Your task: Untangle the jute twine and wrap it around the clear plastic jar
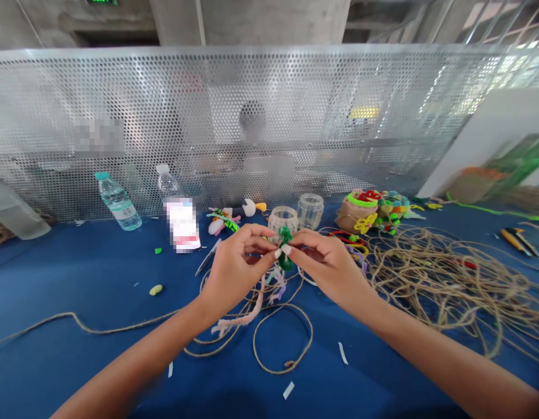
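My left hand (236, 265) and my right hand (328, 262) meet above the blue table, both pinching a small green pipe-cleaner piece (285, 249) between thumbs and fingertips. The piece is twisted and partly hidden by my fingers. Pink and lilac pipe cleaners (247, 314) lie on the table just under my hands, among loops of jute twine (282, 343).
Two small glass jars (297, 215) stand behind my hands. A twine-wrapped jar with colourful pipe-cleaner shapes (369, 212) sits to the right, beside a big tangle of twine (452, 285). Two water bottles (118, 201) stand at the left. A perforated metal screen (269, 116) closes the back, with a person behind it.
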Action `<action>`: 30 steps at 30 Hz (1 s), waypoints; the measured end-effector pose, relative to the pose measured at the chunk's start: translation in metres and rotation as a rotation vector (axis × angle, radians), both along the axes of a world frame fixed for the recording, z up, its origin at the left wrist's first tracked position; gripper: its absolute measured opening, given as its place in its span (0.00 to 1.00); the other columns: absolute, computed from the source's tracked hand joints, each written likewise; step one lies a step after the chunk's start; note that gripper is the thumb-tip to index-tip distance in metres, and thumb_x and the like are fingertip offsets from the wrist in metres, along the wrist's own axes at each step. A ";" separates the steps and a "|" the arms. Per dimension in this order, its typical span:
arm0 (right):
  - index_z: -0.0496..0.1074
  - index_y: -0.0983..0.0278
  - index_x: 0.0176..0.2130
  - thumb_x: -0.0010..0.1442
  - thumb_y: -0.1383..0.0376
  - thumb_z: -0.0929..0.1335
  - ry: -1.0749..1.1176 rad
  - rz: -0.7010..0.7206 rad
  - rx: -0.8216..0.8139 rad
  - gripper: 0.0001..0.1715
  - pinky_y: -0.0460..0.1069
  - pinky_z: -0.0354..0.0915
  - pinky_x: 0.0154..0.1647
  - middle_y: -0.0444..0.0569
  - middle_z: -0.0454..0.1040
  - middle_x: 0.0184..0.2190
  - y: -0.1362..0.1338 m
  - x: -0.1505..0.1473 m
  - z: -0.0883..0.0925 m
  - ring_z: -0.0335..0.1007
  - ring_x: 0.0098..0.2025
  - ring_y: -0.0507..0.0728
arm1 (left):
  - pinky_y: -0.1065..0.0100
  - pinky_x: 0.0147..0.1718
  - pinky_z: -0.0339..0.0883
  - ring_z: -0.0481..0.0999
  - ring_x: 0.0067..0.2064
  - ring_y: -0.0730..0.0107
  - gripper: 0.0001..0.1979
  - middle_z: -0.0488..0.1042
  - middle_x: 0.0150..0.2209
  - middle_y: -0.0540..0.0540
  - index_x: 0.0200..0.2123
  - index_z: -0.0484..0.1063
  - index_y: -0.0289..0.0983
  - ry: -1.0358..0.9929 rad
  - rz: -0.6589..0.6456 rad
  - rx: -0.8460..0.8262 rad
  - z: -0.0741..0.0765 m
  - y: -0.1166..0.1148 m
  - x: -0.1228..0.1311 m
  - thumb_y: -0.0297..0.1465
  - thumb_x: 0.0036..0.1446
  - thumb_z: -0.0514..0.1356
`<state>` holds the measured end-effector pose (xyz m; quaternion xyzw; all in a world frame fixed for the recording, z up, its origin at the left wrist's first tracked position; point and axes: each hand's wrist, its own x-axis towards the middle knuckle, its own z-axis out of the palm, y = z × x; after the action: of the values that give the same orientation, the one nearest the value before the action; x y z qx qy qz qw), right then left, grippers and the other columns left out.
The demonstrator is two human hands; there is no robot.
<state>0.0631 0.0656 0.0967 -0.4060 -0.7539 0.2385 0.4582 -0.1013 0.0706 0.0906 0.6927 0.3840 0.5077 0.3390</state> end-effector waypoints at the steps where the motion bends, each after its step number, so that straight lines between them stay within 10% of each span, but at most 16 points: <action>1: 0.69 0.65 0.27 0.54 0.66 0.64 0.024 -0.016 -0.007 0.07 0.45 0.58 0.27 0.44 0.66 0.25 0.001 -0.001 -0.001 0.62 0.27 0.49 | 0.78 0.27 0.69 0.76 0.32 0.74 0.12 0.76 0.30 0.49 0.38 0.67 0.37 0.003 0.004 0.012 -0.001 -0.001 0.001 0.26 0.48 0.61; 10: 0.61 0.64 0.22 0.49 0.66 0.64 0.070 -0.061 -0.064 0.07 0.45 0.52 0.25 0.41 0.58 0.21 0.005 0.004 -0.001 0.53 0.24 0.49 | 0.76 0.27 0.67 0.72 0.30 0.75 0.11 0.70 0.26 0.52 0.34 0.67 0.36 0.129 0.246 0.143 0.003 0.003 -0.007 0.24 0.44 0.59; 22: 0.68 0.65 0.23 0.54 0.63 0.66 0.527 0.302 -0.438 0.10 0.45 0.62 0.34 0.44 0.69 0.25 0.028 0.015 -0.004 0.65 0.29 0.50 | 0.69 0.29 0.68 0.66 0.24 0.77 0.05 0.63 0.23 0.51 0.22 0.62 0.34 -0.535 -0.258 -0.512 0.022 0.006 -0.014 0.28 0.46 0.56; 30: 0.58 0.65 0.16 0.50 0.64 0.66 0.680 0.292 -0.456 0.16 0.46 0.62 0.31 0.45 0.65 0.21 0.029 0.014 0.002 0.62 0.27 0.50 | 0.75 0.20 0.60 0.48 0.15 0.85 0.14 0.51 0.18 0.57 0.19 0.55 0.35 -0.622 -0.129 -0.447 0.029 0.016 -0.028 0.29 0.53 0.56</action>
<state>0.0776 0.0945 0.0989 -0.2843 -0.5377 0.5813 0.5405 -0.1296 0.0867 0.1192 0.4372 0.3199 0.5750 0.6132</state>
